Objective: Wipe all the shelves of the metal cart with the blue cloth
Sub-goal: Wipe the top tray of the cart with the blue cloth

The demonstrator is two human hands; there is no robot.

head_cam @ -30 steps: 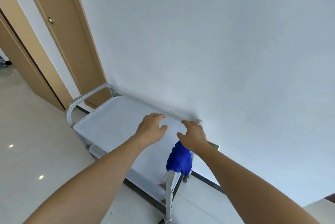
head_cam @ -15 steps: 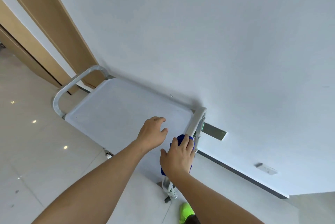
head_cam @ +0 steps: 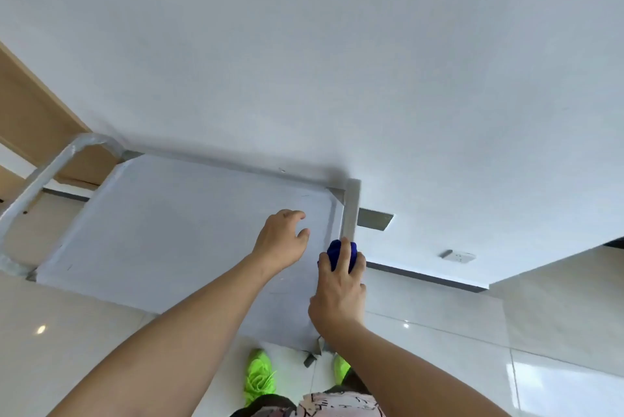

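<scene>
While the head camera is looking steeply down, these lines are running from left to right.
Cart handle: a rounded grey metal tube handle is curving around the left end of the cart, in front of a tan wooden door frame.
Cart: the grey metal cart is standing against the white wall, its flat top shelf showing bare; lower shelves are lying out of sight beneath it.
Left hand: the bare left hand is hovering over the right part of the top shelf, fingers loosely curled and apart, gripping nothing; whether it is touching the shelf, I cannot tell.
Cloth: the bunched bright blue cloth is sitting at the right end of the cart, just below the upright grey corner bar.
Right hand: the bare right hand is closing its fingers around the cloth from the near side.
Floor: neon green shoes are standing on the glossy pale tile floor beside the cart's near right corner.
</scene>
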